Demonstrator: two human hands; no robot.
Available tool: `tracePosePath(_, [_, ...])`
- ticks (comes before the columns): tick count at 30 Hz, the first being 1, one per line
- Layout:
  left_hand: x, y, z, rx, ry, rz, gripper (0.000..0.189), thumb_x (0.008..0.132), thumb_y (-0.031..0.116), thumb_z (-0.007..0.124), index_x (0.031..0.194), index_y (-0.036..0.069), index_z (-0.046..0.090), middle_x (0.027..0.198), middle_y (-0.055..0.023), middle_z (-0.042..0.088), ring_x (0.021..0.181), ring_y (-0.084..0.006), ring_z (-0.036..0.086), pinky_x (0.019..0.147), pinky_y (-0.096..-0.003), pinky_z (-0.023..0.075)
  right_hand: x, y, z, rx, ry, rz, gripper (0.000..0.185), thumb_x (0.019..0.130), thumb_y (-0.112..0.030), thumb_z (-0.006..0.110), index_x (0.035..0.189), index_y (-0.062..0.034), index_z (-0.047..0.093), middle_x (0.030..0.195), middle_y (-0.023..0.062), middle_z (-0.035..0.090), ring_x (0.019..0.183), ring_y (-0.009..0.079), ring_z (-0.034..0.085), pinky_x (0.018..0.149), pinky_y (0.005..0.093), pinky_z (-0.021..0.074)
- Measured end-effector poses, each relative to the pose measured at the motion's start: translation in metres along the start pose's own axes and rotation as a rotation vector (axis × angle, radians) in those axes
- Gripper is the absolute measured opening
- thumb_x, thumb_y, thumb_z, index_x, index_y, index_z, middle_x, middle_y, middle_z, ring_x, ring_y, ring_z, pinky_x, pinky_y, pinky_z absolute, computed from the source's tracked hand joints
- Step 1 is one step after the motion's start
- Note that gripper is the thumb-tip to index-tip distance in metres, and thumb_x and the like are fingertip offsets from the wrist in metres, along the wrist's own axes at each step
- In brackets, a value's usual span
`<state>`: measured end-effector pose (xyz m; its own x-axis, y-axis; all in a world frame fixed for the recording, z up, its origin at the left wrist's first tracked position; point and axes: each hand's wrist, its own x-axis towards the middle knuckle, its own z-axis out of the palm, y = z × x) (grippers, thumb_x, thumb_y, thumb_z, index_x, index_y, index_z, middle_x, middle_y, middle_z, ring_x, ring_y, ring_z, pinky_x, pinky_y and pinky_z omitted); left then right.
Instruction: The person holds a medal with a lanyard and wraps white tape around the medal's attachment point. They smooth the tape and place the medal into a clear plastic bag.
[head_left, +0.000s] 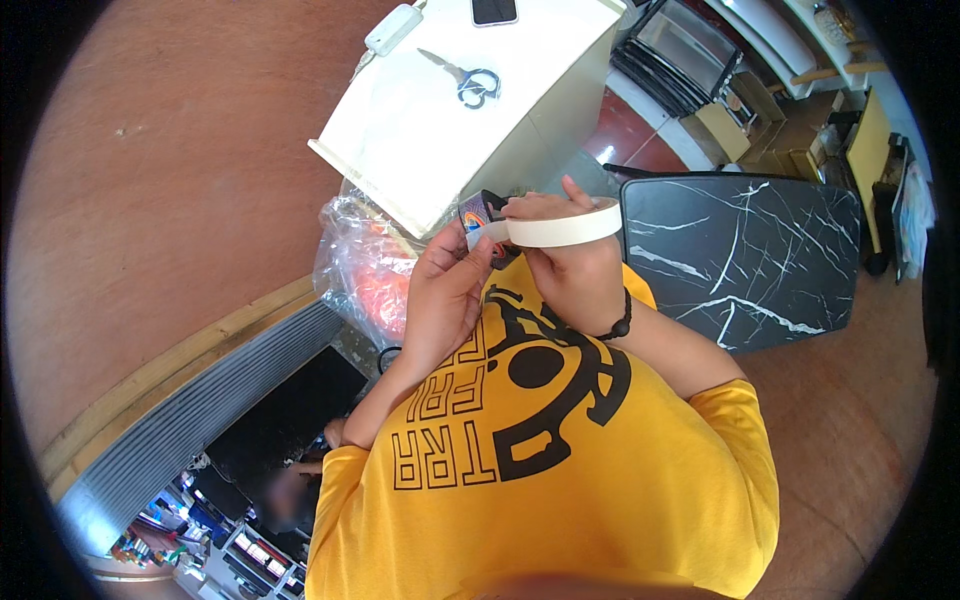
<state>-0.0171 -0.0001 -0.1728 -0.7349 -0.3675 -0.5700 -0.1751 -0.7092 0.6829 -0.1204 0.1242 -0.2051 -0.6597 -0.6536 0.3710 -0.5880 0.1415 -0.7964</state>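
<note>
My left hand (448, 289) pinches the free end of a masking tape strip (484, 234) between thumb and fingers. The strip lies against a small dark item with a colourful printed pattern (474, 213), which both hands hold close to my chest. From the strip, the tape runs to a cream masking tape roll (566, 227), which appears to sit around my right hand (574, 281). Fingertips of the right hand reach the dark item's far side, and part of the item is hidden behind the tape and fingers. A black bead bracelet is on the right wrist.
Ahead stands a white table (442, 142) with scissors (471, 81), a phone (494, 11) and a white adapter (393, 30). Clear plastic bags with orange contents (379, 296) are by its near corner. To the right is a black marble-patterned table (742, 262). Another person (289, 499) is lower left.
</note>
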Motion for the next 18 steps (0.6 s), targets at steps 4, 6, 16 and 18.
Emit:
tracePosePath(4, [0.001, 0.001, -0.003, -0.005, -0.02, -0.006, 0.024, 0.101, 0.004, 0.047, 0.122, -0.003, 0.055, 0.11, -0.0092, 0.064, 0.095, -0.0106, 0.061, 0.083, -0.0227, 0.0495, 0.0, 0.003, 0.0, 0.04, -0.009, 0.022, 0.029, 0.076, 0.008, 0.065, 0.098, -0.0106, 0.068, 0.109, 0.0036, 0.068, 0.104, 0.0256, 0.066, 0.107, 0.0495, 0.038])
tracePosePath(6, [0.001, 0.002, -0.003, -0.012, -0.017, -0.016, 0.023, 0.101, 0.003, 0.046, 0.121, -0.003, 0.055, 0.11, -0.0081, 0.064, 0.097, -0.0098, 0.061, 0.085, -0.0227, 0.0483, -0.001, 0.006, 0.0, 0.077, -0.039, 0.081, 0.026, 0.078, 0.005, 0.066, 0.099, -0.0098, 0.068, 0.107, 0.0044, 0.069, 0.101, 0.0259, 0.067, 0.107, 0.0493, 0.0382])
tracePosePath(16, [0.0, 0.0, -0.005, -0.016, 0.035, -0.027, 0.028, 0.102, 0.007, 0.044, 0.125, -0.005, 0.054, 0.112, -0.0127, 0.064, 0.099, -0.0167, 0.063, 0.09, -0.0298, 0.0507, -0.005, 0.035, 0.012, 0.269, -0.154, 0.187, 0.022, 0.077, -0.003, 0.07, 0.099, -0.0085, 0.069, 0.095, 0.0084, 0.07, 0.087, 0.0304, 0.067, 0.096, 0.0423, 0.0459])
tracePosePath(18, [0.0, -0.001, -0.006, 0.003, 0.022, -0.021, 0.03, 0.102, 0.008, 0.043, 0.127, -0.006, 0.052, 0.114, -0.0145, 0.064, 0.101, -0.0192, 0.063, 0.092, -0.0325, 0.051, -0.003, 0.041, 0.018, 0.333, -0.132, 0.159, 0.022, 0.077, -0.004, 0.07, 0.098, -0.0079, 0.069, 0.092, 0.0097, 0.07, 0.083, 0.0318, 0.067, 0.087, 0.0407, 0.0502])
